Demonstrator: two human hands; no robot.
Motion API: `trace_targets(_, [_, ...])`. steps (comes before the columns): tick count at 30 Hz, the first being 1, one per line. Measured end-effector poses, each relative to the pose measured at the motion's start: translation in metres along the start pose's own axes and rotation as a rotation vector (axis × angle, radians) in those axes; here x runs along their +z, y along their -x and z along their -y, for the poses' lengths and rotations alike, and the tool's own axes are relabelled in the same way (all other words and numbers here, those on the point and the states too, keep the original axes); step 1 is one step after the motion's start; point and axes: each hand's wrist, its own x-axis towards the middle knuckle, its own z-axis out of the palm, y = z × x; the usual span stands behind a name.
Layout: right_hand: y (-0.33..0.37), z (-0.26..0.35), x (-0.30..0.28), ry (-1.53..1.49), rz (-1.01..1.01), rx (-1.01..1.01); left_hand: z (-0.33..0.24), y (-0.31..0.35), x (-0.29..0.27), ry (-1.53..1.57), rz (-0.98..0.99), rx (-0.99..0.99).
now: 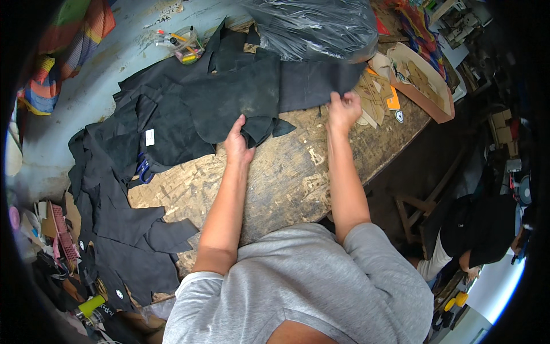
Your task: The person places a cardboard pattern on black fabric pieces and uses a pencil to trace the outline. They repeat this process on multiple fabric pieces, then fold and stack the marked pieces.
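A large piece of black suede-like leather (229, 94) lies over the far side of a worn wooden workbench (281, 183). My left hand (237, 143) is closed around its curled near edge, thumb on top and the other fingers mostly hidden. To the right, a smoother dark panel (312, 83) continues from the suede. At the near right edge of that panel, my right hand (344, 112) pinches with curled fingers. Blue-handled scissors (144, 168) lie left of my left hand, partly under the leather, below a small white label (150, 137).
A black plastic-wrapped bundle (315, 26) sits at the far edge. Brown templates (375, 94) and a cardboard box (427, 86) occupy the right end. A container of pens (188, 47) stands far left; dark offcuts (129, 235) cover the near left. Another person (478, 229) works at right.
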Motion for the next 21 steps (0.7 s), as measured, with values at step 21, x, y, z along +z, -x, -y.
trace_targets(21, [0.147,0.044,-0.144,0.044,0.322,0.16,-0.011,0.114,0.038,-1.605,1.088,0.351])
